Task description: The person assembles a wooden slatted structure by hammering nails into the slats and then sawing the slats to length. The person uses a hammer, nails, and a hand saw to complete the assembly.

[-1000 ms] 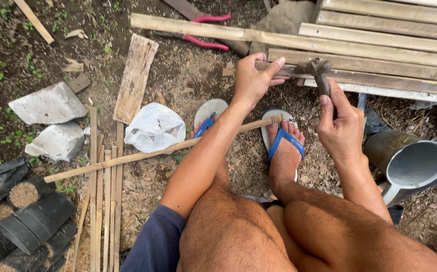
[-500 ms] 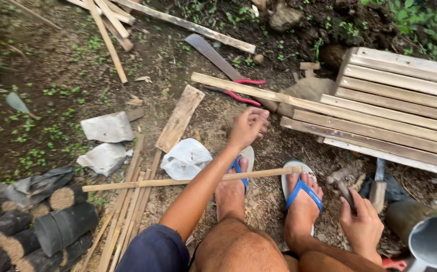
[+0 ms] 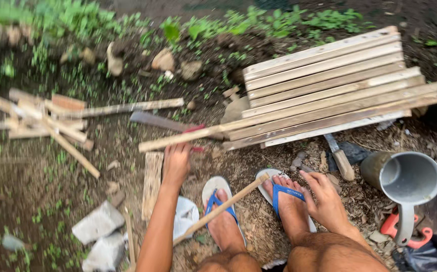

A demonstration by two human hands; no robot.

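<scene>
My left hand [image 3: 176,163] reaches forward to the near end of a long wooden slat [image 3: 279,117] that lies across the dirt, beside the red handle [image 3: 194,129] of a machete [image 3: 157,121]. Whether its fingers grip anything is unclear. My right hand [image 3: 325,199] rests with fingers spread beside my right foot in a blue-strapped sandal [image 3: 286,192], holding nothing. A hammer [image 3: 299,161] lies on the ground just beyond that hand. A thin stick [image 3: 219,208] lies across my left foot.
A panel of nailed wooden slats [image 3: 324,65] lies ahead on the right. A grey metal jug [image 3: 406,177] and a wooden-handled tool [image 3: 340,159] sit at right. A short plank [image 3: 152,182], a white bag [image 3: 186,215], stones [image 3: 96,224] and loose wood offcuts [image 3: 42,118] lie at left.
My right hand set the hammer down and now rests empty by my foot. My left hand moved forward to the long slat's end. The view tilted up toward the slat panel.
</scene>
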